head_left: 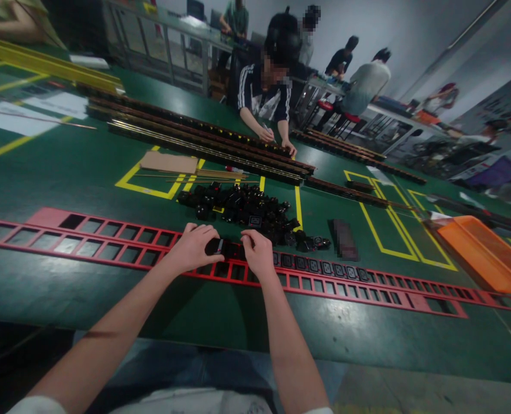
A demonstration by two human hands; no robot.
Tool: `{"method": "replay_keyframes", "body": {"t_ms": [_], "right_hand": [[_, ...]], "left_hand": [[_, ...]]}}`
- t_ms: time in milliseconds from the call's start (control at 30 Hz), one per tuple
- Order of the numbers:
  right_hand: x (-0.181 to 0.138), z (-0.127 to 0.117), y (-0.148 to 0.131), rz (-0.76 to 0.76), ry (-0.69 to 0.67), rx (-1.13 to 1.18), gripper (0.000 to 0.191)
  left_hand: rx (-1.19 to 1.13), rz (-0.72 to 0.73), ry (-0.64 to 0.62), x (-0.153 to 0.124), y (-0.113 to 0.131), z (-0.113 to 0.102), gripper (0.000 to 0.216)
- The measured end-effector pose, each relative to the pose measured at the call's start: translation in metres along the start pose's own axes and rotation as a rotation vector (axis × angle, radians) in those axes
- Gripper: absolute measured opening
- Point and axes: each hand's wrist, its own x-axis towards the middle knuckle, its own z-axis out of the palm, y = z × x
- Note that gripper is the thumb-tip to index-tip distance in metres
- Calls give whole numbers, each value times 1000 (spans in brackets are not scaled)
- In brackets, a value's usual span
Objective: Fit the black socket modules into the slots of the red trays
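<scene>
Two long red slotted frames (128, 263) lie side by side across the green table in front of me. My left hand (192, 248) is closed, thumb and fingers around a small black power socket (216, 247) above the frames. Close to its right, my right hand (257, 250) has curled fingers over the far frame; what they grip, if anything, is hidden. Right of that hand, a row of black sockets (327, 268) sits in the openings of the far frame. A loose heap of black sockets (242, 204) lies just beyond my hands.
A dark block (344, 238) lies right of the heap, and an orange tray (483, 253) stands at far right. Behind the heap are a cardboard piece (169, 163), thin rods and long dark rails (203, 144). A person (266, 86) works across the table, holding a pen-like tool.
</scene>
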Motion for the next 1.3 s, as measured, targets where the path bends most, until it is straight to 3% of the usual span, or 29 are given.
{"method": "replay_keyframes", "body": {"t_ms": [500,933,1300], "right_hand": [[0,-1,-1,4,-2,21,23],[0,-1,-3,-9,0,32,23],[0,1,1,-13,-10,18,23]], "left_hand": [[-3,23,-6,-1,-1,-2,29],[9,-15,0,-6,-5,1,39],[63,36,4,-7,-5,0,47]]}}
